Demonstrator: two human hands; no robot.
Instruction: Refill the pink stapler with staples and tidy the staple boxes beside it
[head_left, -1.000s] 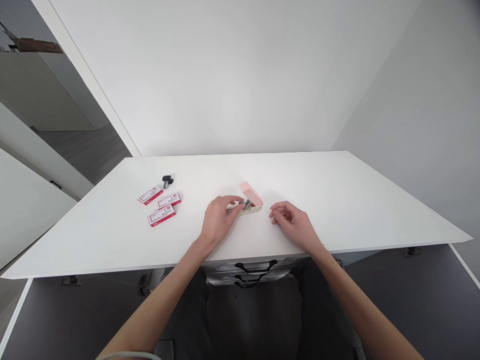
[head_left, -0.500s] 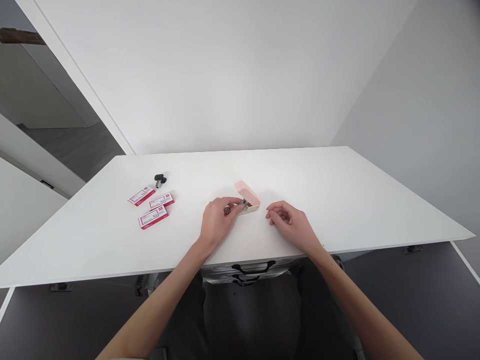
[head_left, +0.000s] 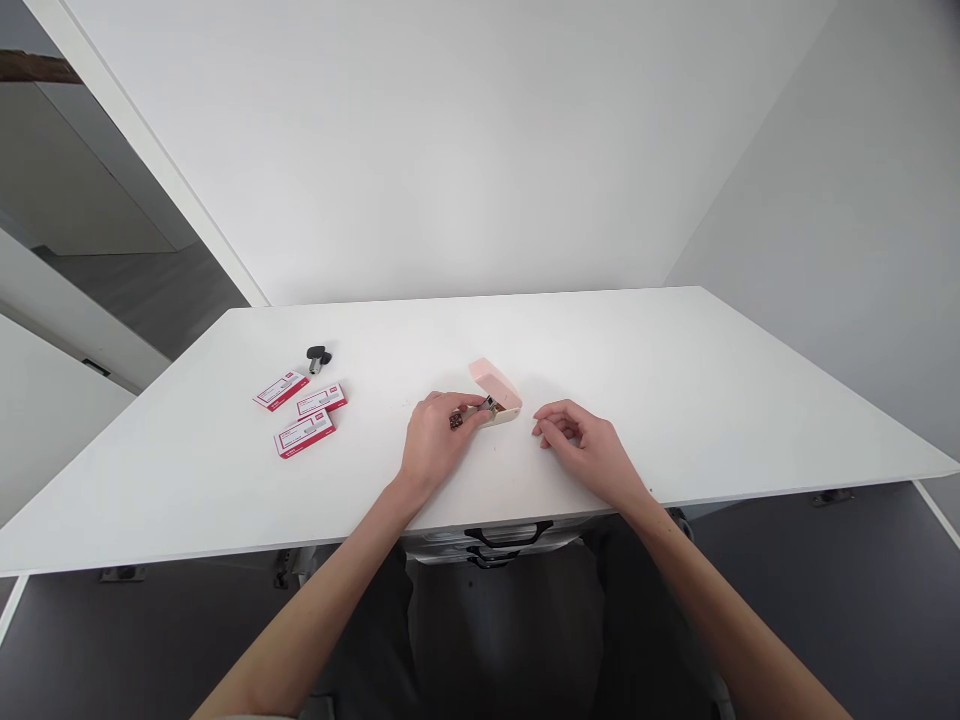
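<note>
A small pink stapler (head_left: pixel 496 390) lies on the white table (head_left: pixel 675 400) with its lid swung up. My left hand (head_left: pixel 435 440) pinches its metal staple track from the left, fingers closed on it. My right hand (head_left: pixel 581 445) rests on the table just right of the stapler, a short gap away. Its fingers are loosely curled and hold nothing.
Three red-and-white staple boxes (head_left: pixel 300 412) lie at the left of the table, with a small black and silver object (head_left: pixel 316 357) just behind them. Below the front edge sit drawers with black handles (head_left: pixel 501 540). White walls close the back and right.
The view has shifted slightly. My left hand's fingers have crept a little along the stapler's metal track. The right hand has stayed put.
</note>
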